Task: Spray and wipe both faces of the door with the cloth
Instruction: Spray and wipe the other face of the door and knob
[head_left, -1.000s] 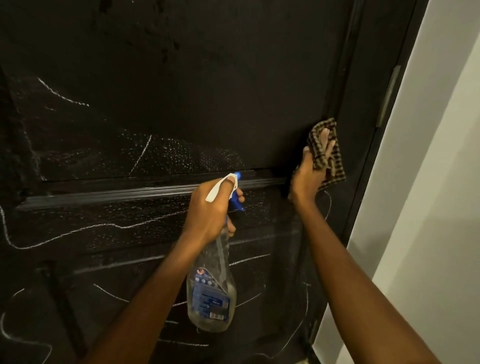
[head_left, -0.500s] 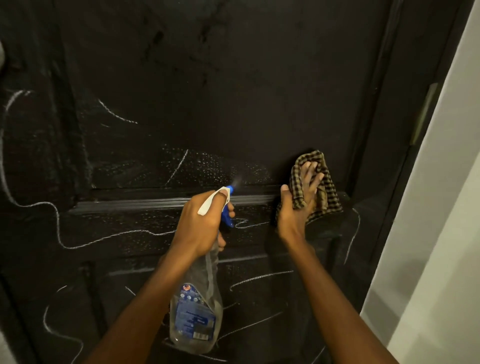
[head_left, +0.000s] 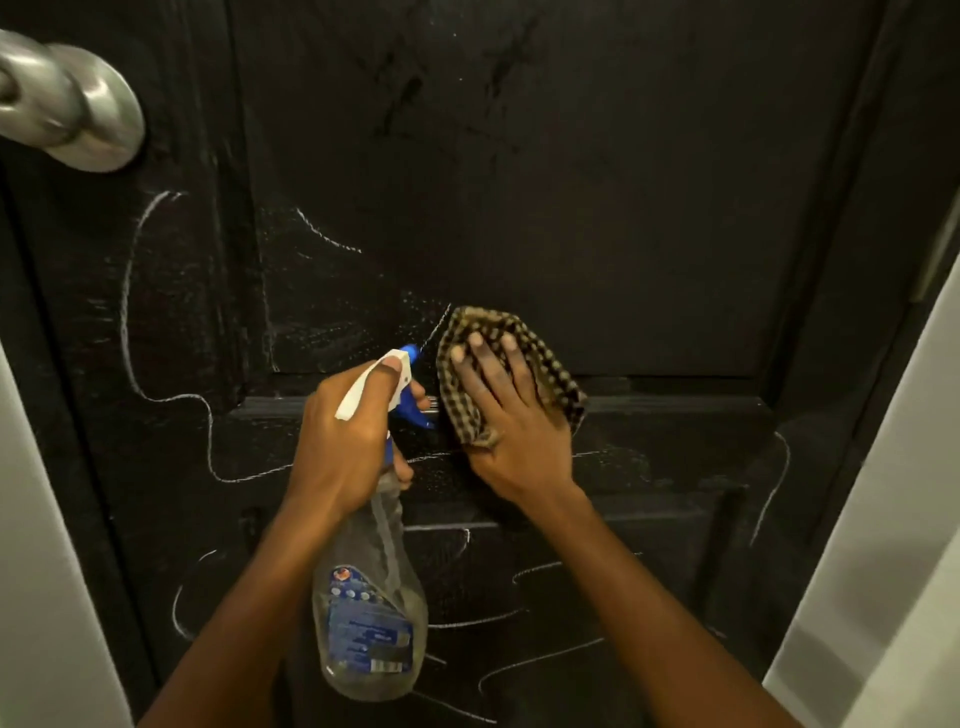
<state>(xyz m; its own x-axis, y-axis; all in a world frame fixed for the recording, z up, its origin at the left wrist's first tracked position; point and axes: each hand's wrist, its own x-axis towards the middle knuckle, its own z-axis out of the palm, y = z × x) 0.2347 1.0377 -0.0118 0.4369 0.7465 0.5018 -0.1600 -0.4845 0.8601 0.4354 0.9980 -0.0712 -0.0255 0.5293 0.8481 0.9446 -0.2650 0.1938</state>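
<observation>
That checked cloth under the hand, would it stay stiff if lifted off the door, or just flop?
Probably flop: the checked cloth is bunched and creased under the right hand. It looks thin, so likely light. With droplets on the door, it may be damp and cling slightly.

Much of the cloth (head_left: 488, 319) under the right hand (head_left: 511, 421)

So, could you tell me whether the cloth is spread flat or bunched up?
Bunched up: the checked cloth is crumpled into folds under the right hand, which presses it on the door.
</observation>
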